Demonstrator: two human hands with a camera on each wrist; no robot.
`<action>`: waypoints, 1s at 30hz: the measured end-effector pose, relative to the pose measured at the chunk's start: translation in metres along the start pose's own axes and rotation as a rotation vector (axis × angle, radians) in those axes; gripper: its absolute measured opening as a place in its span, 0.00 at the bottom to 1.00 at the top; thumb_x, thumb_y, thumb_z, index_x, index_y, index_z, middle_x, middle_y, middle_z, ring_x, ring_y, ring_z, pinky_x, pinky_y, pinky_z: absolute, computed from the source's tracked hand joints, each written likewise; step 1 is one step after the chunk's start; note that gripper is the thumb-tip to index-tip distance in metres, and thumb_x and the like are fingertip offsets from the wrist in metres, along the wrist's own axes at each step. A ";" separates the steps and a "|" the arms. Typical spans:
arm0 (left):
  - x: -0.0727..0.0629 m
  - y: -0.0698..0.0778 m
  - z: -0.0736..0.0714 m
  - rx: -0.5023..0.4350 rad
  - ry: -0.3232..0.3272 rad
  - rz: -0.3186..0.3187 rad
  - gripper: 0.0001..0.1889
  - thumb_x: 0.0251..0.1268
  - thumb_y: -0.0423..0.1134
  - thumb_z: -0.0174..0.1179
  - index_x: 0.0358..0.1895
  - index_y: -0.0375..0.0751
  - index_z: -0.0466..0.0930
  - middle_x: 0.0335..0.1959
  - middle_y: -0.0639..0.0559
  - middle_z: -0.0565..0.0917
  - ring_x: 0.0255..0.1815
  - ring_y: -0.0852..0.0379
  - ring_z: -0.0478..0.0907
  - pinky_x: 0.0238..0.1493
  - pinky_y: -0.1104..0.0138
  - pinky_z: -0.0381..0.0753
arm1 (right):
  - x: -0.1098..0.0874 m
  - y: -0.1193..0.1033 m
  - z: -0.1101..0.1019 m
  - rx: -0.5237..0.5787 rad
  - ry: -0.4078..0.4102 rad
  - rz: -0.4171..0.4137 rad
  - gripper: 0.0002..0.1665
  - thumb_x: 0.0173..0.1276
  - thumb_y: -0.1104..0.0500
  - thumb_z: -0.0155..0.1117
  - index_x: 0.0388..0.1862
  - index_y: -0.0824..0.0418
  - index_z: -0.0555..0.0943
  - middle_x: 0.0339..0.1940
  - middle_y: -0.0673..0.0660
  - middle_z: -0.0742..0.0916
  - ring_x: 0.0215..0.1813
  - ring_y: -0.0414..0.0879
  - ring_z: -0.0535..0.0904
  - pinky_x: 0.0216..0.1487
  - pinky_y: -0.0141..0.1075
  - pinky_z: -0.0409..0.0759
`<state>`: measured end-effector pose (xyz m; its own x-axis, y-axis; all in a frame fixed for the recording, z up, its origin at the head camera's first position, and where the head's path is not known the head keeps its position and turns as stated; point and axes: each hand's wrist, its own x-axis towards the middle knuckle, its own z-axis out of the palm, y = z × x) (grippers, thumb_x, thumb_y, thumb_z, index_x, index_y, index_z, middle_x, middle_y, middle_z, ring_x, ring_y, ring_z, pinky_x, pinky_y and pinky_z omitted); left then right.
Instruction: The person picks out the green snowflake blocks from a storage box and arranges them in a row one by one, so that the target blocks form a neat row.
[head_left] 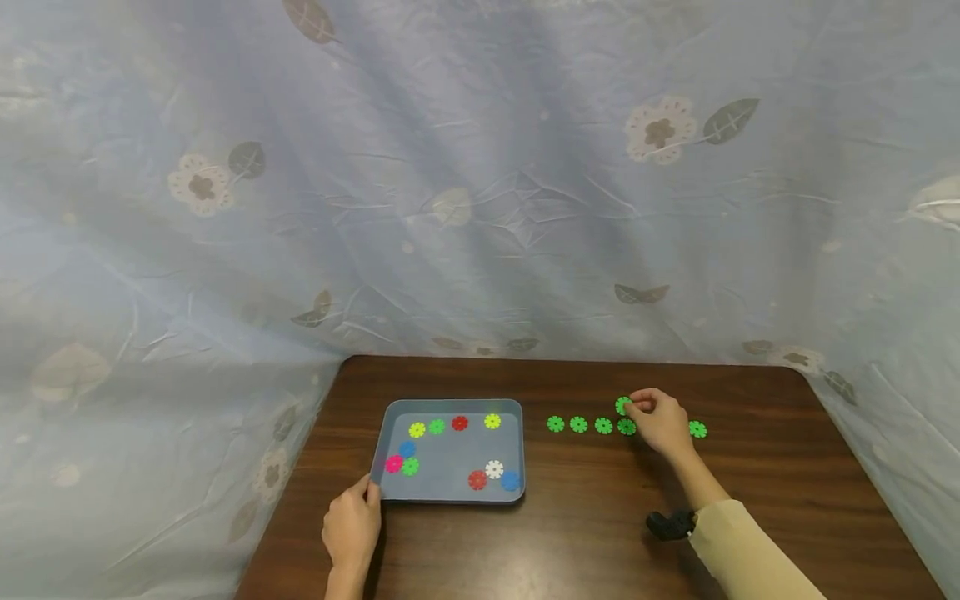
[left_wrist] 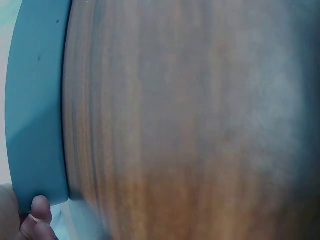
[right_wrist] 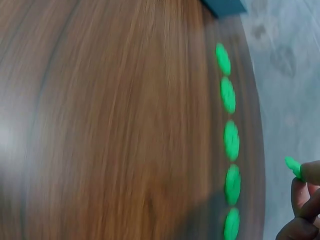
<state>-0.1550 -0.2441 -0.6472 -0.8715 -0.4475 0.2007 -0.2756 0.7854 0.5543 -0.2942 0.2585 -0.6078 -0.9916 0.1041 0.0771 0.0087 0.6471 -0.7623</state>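
My right hand (head_left: pixel 660 422) pinches a green notched plastic disc (head_left: pixel 622 406) between thumb and fingertips, above a row of like discs on the table. In the right wrist view the pinched disc (right_wrist: pixel 293 167) is seen nearly edge-on. The row holds several green discs, from a left-end disc (head_left: pixel 555 424) to a right-end disc (head_left: pixel 698 429); my hand covers part of it. At the near left corner of a grey-blue tray (head_left: pixel 450 501), my left hand (head_left: pixel 352 523) grips the rim, its fingers curled at the tray's corner in the left wrist view.
Inside the tray lie loose discs in several colours, among them a white disc (head_left: pixel 494 469) and a pink disc (head_left: pixel 393 463). A dark wooden table (head_left: pixel 570 542) carries everything. Behind it hangs a pale floral curtain (head_left: pixel 480 250). A black device (head_left: pixel 670 526) sits at my right wrist.
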 end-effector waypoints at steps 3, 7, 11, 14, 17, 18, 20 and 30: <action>0.000 -0.001 0.000 0.006 -0.003 -0.002 0.17 0.72 0.39 0.55 0.55 0.39 0.89 0.46 0.34 0.88 0.32 0.28 0.84 0.24 0.39 0.78 | -0.001 0.015 -0.014 -0.018 0.019 0.022 0.18 0.75 0.52 0.67 0.53 0.65 0.84 0.42 0.60 0.89 0.43 0.56 0.84 0.39 0.44 0.78; 0.000 0.000 -0.002 0.007 -0.009 0.003 0.17 0.73 0.39 0.55 0.55 0.37 0.89 0.46 0.33 0.88 0.29 0.32 0.84 0.22 0.41 0.78 | -0.003 0.036 -0.032 -0.042 0.058 0.045 0.20 0.75 0.51 0.67 0.53 0.66 0.84 0.43 0.61 0.90 0.44 0.58 0.84 0.42 0.48 0.78; 0.000 0.001 -0.003 0.005 -0.014 0.011 0.16 0.73 0.38 0.56 0.55 0.36 0.89 0.45 0.33 0.88 0.28 0.32 0.84 0.22 0.41 0.78 | -0.007 0.057 -0.051 -0.057 0.081 0.086 0.22 0.75 0.50 0.66 0.54 0.67 0.84 0.44 0.63 0.90 0.46 0.61 0.84 0.44 0.51 0.77; 0.000 0.002 -0.002 0.004 -0.013 0.013 0.16 0.73 0.38 0.56 0.55 0.36 0.89 0.45 0.33 0.88 0.29 0.31 0.85 0.21 0.41 0.78 | -0.012 0.071 -0.065 -0.068 0.095 0.135 0.23 0.76 0.49 0.64 0.55 0.68 0.83 0.45 0.65 0.89 0.47 0.63 0.83 0.45 0.54 0.77; 0.000 0.002 -0.002 0.004 -0.011 0.011 0.16 0.73 0.38 0.56 0.55 0.37 0.89 0.45 0.33 0.88 0.30 0.30 0.85 0.22 0.41 0.78 | -0.017 0.085 -0.077 -0.062 0.108 0.196 0.24 0.77 0.49 0.63 0.57 0.69 0.81 0.47 0.67 0.88 0.49 0.66 0.81 0.49 0.57 0.74; 0.000 0.002 -0.002 0.004 -0.009 0.011 0.16 0.73 0.38 0.56 0.55 0.37 0.89 0.46 0.33 0.88 0.30 0.29 0.85 0.22 0.41 0.78 | -0.017 0.089 -0.080 -0.059 0.114 0.216 0.25 0.77 0.49 0.62 0.58 0.69 0.81 0.47 0.67 0.88 0.50 0.66 0.80 0.50 0.58 0.73; 0.000 0.002 -0.002 0.005 -0.007 0.010 0.16 0.73 0.38 0.56 0.55 0.37 0.89 0.46 0.33 0.88 0.30 0.29 0.85 0.22 0.40 0.78 | -0.019 0.096 -0.085 -0.057 0.121 0.253 0.25 0.77 0.49 0.61 0.59 0.69 0.81 0.48 0.67 0.88 0.52 0.67 0.79 0.52 0.59 0.72; 0.001 0.003 -0.002 0.015 -0.019 0.006 0.16 0.73 0.38 0.57 0.55 0.36 0.89 0.46 0.33 0.88 0.26 0.35 0.84 0.19 0.43 0.77 | -0.019 0.112 -0.091 -0.057 0.116 0.340 0.26 0.77 0.49 0.61 0.60 0.70 0.80 0.47 0.66 0.89 0.53 0.66 0.78 0.53 0.58 0.72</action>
<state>-0.1555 -0.2431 -0.6440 -0.8806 -0.4347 0.1887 -0.2761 0.7943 0.5412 -0.2628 0.3974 -0.6358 -0.9095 0.4036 -0.0998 0.3460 0.6016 -0.7200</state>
